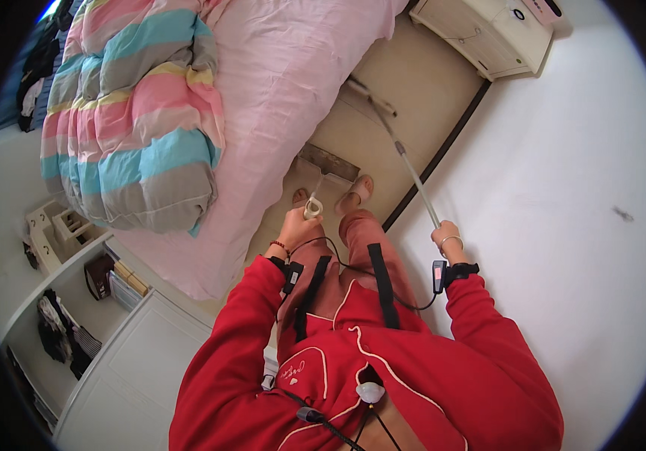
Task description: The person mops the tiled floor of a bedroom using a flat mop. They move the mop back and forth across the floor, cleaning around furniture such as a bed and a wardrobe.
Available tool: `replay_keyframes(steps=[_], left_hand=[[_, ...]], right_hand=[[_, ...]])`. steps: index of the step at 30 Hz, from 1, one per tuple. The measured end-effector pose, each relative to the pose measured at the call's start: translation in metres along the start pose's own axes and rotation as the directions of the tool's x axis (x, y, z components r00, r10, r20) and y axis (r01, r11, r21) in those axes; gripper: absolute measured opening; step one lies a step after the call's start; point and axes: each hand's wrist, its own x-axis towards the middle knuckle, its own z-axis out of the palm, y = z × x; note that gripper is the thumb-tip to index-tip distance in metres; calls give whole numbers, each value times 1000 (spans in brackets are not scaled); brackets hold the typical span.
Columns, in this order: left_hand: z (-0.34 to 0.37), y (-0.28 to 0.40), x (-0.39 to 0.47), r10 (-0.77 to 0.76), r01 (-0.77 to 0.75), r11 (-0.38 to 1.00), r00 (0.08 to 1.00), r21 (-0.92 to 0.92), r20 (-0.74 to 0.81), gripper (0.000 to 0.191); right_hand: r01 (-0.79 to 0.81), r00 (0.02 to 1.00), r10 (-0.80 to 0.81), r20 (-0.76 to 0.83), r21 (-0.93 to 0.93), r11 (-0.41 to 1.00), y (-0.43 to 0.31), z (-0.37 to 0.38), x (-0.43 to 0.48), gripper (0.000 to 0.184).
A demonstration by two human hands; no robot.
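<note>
My left hand (299,230) is closed around the pale upper end of a long-handled dustpan (330,162). The pan rests on the floor just in front of my feet, its inside brownish, one side close to the bed. In my right hand (448,241) is the upper part of a broom's light-coloured pole (412,169). That pole slants away from me down to a blurred broom head (382,104) at the floor, past the dustpan. The head's far end reaches the overhanging edge of the pink bed sheet (278,73).
A striped quilt (148,113) lies bunched on the bed at left. Tan floor (413,84) runs between bed and white wall (554,186), which has a dark baseboard (441,152). A cream cabinet (478,34) stands ahead. Cables (351,265) link my wrist devices.
</note>
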Motion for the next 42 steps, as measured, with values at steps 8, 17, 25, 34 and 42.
replay_keyframes(steps=[8,17,25,34,42], left_hand=[[-12,-26,2,44,-52,994,996,101,73,34],[-41,-60,2,45,-61,993,988,102,150,34],[-51,-82,4,84,-116,985,969,131,233,34],[-60,-97,-8,93,-149,973,951,175,294,33],[-70,-93,-15,75,-146,967,946,208,316,32]], right_hand=[[-191,964,136,227,243,951,-48,26,46,18],[-243,918,153,366,214,946,-67,142,-59,17],[-209,971,140,196,395,894,-85,117,-86,15],[-42,998,40,59,34,999,-163,69,31,22],[-9,997,-11,-73,-264,964,-50,151,-27,20]])
